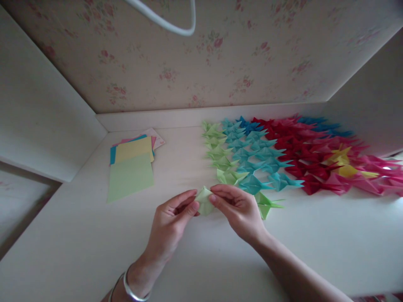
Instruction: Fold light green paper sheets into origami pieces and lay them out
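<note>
Left hand (170, 220): pinching the left side of a small pale green folded paper (205, 204) between thumb and fingers, silver bracelet (128, 286) on that wrist.
Right hand (242, 213): same kind of pinch, thumb and fingertips gripping the right side of that paper.
Folded paper: held between both hands, pointy end facing far; can't really tell if its near edge touches the white desk (195, 268).
Lone green figure (265, 205): just right of the right hand, partly tucked behind it, pointy bits out to the right.
Loose sheets (130, 178): far left of the hands, overlapping pile, light green nearest, then yellow, with blue and pink peeking out.
Finished-looking figures: big crowd on the far right, basically rows by colour. Light green ones (220, 152) leftmost, then light blue (252, 159), then red (291, 161) and pink (340, 182), a bit of yellow (341, 157) mixed in.
Backdrop: floral wall (176, 63) at the far side, white cord (163, 23) hanging in front of it.
</note>
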Demonstrator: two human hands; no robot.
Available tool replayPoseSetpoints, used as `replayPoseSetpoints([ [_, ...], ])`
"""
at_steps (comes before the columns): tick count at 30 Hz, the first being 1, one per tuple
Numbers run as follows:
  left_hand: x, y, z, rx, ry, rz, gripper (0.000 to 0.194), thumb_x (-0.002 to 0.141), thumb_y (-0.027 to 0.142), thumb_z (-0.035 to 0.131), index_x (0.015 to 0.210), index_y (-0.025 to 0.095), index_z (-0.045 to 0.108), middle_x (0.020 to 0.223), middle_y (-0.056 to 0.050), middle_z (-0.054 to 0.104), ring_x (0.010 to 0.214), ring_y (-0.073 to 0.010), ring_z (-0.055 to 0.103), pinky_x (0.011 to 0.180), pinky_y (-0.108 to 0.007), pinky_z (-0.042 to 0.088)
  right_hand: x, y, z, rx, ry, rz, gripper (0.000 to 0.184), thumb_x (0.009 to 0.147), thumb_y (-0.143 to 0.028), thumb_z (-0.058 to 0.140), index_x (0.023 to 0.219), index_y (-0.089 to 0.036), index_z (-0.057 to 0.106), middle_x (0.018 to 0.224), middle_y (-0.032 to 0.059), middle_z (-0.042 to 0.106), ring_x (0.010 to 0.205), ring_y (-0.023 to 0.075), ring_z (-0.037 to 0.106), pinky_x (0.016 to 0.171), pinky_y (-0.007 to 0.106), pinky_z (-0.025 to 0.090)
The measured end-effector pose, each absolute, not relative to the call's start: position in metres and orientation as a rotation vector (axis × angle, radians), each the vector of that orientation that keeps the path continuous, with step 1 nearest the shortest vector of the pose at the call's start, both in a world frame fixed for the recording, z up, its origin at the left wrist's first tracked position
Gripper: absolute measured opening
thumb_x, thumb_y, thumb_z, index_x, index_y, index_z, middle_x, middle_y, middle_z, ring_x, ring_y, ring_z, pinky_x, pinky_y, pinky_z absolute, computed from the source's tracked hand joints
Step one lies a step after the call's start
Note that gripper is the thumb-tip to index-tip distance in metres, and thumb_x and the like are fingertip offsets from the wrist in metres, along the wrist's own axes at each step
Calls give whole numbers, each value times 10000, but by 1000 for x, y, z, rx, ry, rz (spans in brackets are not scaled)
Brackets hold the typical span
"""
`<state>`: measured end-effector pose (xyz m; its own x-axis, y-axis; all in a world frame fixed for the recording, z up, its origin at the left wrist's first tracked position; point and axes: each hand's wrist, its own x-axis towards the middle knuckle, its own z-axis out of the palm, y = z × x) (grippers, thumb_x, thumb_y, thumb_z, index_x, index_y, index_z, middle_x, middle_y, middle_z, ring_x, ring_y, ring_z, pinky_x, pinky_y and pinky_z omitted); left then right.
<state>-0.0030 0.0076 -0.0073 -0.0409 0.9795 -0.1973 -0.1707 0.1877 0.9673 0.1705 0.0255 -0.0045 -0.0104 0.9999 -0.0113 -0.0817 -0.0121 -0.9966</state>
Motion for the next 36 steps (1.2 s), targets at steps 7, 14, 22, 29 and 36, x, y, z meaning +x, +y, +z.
replayPoseSetpoints([
  [7,-3,2,-4,1098,1301,1162,160,806,315,799,933,220,815,820,-15,803,721,-142,713,696,-198,585,169,25,-4,-1154,-1129,1257,159,750,-302,804,874,-204,781,818,51,799,731,194,743,649,269,602],
  [14,0,8,-6,801,1146,1249,305,752,278,843,1033,185,769,782,-13,797,719,-150,732,691,-235,618,169,25,-3,-1115,-947,1472,216,703,-330,854,855,-193,784,800,48,807,718,186,746,647,258,596],
  [22,4,7,-4,821,1178,1224,308,738,295,847,995,149,761,791,-33,792,728,-174,731,691,-265,624,170,27,-1,-1126,-904,1484,241,662,-341,880,803,-179,770,755,56,799,661,192,738,614,276,603],
  [29,3,7,1,1007,1223,1102,264,836,335,752,1037,165,733,790,-35,777,733,-182,726,690,-269,612,168,26,-6,-1195,-1056,1301,213,704,-360,842,808,-192,763,751,55,783,673,199,731,598,274,591],
  [36,-1,9,-4,977,1230,1179,201,823,300,767,990,190,790,797,-17,765,701,-140,675,629,-205,574,179,27,0,-1087,-1347,1346,236,863,-347,724,1050,-207,760,1109,102,766,816,199,739,633,263,579],
])
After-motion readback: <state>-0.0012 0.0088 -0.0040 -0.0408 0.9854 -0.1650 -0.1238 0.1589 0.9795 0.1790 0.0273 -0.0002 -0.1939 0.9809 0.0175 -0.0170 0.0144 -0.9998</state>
